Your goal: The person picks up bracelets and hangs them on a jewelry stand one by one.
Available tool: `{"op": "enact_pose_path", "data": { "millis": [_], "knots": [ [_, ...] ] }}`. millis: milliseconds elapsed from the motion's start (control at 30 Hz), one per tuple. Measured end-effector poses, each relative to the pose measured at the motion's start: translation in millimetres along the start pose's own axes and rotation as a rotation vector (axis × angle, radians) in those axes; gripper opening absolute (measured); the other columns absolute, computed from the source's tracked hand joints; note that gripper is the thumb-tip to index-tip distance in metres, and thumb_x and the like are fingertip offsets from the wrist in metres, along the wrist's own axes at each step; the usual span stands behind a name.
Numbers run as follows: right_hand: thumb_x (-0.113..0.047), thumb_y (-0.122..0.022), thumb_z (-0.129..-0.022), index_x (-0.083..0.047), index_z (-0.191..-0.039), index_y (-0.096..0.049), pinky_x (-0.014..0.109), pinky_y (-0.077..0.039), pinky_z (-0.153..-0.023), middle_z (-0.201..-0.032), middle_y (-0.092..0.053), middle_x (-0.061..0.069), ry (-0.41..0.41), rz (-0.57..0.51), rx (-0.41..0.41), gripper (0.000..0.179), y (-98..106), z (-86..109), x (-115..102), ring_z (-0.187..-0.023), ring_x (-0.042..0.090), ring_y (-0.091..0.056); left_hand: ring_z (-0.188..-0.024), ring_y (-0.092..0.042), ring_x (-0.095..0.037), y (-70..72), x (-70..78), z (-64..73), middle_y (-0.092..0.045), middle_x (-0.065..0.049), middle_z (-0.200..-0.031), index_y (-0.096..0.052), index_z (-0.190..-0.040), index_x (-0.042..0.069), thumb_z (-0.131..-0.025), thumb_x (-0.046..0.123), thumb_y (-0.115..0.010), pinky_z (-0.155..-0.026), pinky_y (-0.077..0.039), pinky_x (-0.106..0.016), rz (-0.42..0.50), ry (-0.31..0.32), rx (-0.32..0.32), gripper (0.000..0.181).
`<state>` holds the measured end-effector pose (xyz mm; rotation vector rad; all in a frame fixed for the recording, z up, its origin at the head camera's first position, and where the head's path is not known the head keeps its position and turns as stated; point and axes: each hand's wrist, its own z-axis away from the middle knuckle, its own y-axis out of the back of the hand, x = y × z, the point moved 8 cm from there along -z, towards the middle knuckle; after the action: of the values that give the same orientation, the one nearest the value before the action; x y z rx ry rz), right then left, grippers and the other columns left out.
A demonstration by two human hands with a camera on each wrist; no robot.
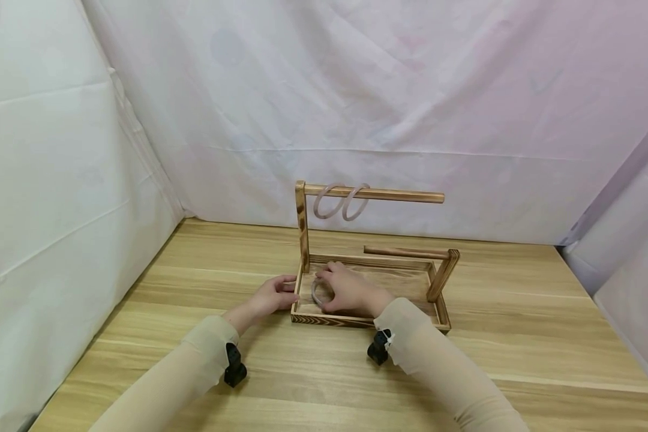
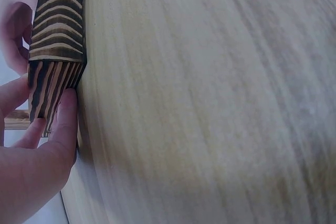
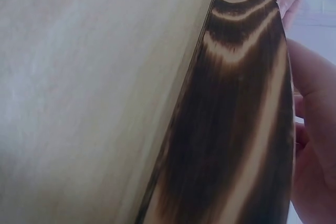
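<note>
A wooden bangle stand (image 1: 335,320) with a shallow tray base and two horizontal bars stands on the table. My right hand (image 1: 348,289) is inside the tray, its thumb and fingers holding a pale bangle (image 1: 315,295) near the left end. At the tray's left end wall (image 2: 55,80), my left hand (image 1: 272,294) grips the edge, fingers against the outside and thumb at the rim. Two pinkish bangles, one left (image 1: 317,207) and one right (image 1: 348,210), hang from the upper bar (image 1: 399,194). In the right wrist view, the tray's front wall (image 3: 231,119) hides the held bangle.
The lower bar (image 1: 405,252) reaches leftward from a short post (image 1: 443,276) at the tray's right end. A tall post (image 1: 302,228) rises at the left end. Wood-grain table (image 1: 518,336) surrounds the stand, with pale cloth (image 1: 237,120) hanging behind and at the sides.
</note>
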<state>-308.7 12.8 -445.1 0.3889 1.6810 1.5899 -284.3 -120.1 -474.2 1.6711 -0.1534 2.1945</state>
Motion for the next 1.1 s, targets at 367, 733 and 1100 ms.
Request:
{"op": "enact_pose_path", "data": {
  "millis": [367, 733, 1100],
  "knots": [
    [-0.034, -0.075, -0.075, -0.005, -0.134, -0.047, 0.036, -0.049, -0.09, -0.124, -0.048, 0.011, 0.011, -0.097, 0.038, 0.072, 8.1, 5.8, -3.6, -0.107, 0.021, -0.051, -0.118, -0.052, -0.04, -0.6, -0.3, -1.1, -0.041, -0.036, -0.135, -0.025, -0.142, -0.011, -0.092, -0.001, -0.052, -0.095, -0.051, -0.037, 0.011, -0.007, -0.018, 0.058],
    [-0.03, -0.077, -0.072, -0.003, -0.133, -0.047, 0.037, -0.049, -0.091, -0.119, -0.05, 0.01, 0.032, -0.22, 0.075, 0.073, 14.9, 11.2, -5.0, -0.103, 0.022, -0.053, -0.115, -0.056, -0.036, 1.5, -2.7, -1.7, -0.044, -0.034, -0.133, -0.028, -0.142, -0.008, -0.092, -0.002, -0.052, -0.093, -0.053, -0.035, 0.021, 0.012, 0.011, 0.056],
    [-0.028, -0.078, -0.07, -0.003, -0.131, -0.048, 0.037, -0.049, -0.092, -0.122, -0.049, 0.009, 0.031, -0.302, 0.092, 0.072, 21.1, 16.3, -6.4, -0.107, 0.026, -0.054, -0.114, -0.056, -0.037, -0.2, -2.6, -1.8, -0.044, -0.035, -0.132, -0.027, -0.142, -0.01, -0.092, -0.003, -0.052, -0.092, -0.053, -0.035, 0.016, -0.002, 0.002, 0.057]
  ]
}}
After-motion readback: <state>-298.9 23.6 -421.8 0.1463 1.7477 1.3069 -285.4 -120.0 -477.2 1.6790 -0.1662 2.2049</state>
